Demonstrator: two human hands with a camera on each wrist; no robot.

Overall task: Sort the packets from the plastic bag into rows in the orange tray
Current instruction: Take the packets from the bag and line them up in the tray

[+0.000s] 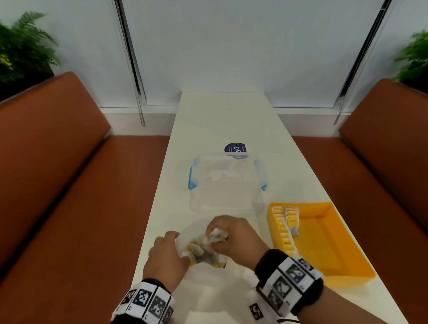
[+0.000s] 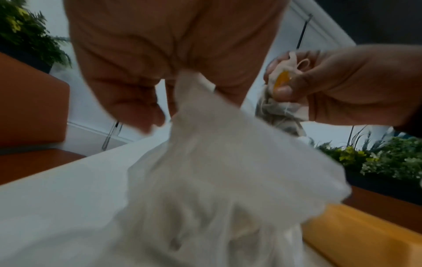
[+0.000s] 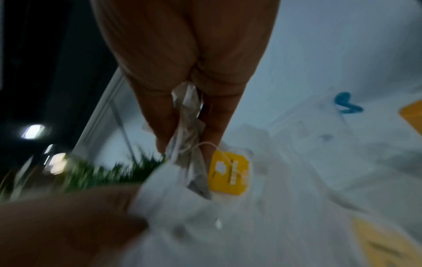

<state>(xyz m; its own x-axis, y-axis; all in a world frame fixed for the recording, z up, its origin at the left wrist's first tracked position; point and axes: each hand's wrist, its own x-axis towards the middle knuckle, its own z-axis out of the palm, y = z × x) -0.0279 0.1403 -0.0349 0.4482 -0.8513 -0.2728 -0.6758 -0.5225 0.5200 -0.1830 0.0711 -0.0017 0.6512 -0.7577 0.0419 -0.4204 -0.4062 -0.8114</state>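
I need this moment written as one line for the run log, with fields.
left hand: holds plastic bag rim | right hand: grips packets above bag | orange tray: two rows started at left side | step: lifting packets out

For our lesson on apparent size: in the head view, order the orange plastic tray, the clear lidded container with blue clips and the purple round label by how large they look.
1. Orange plastic tray, though it is nearer the camera.
2. Clear lidded container with blue clips, not much smaller.
3. Purple round label, plainly smallest, partly hidden behind the container.
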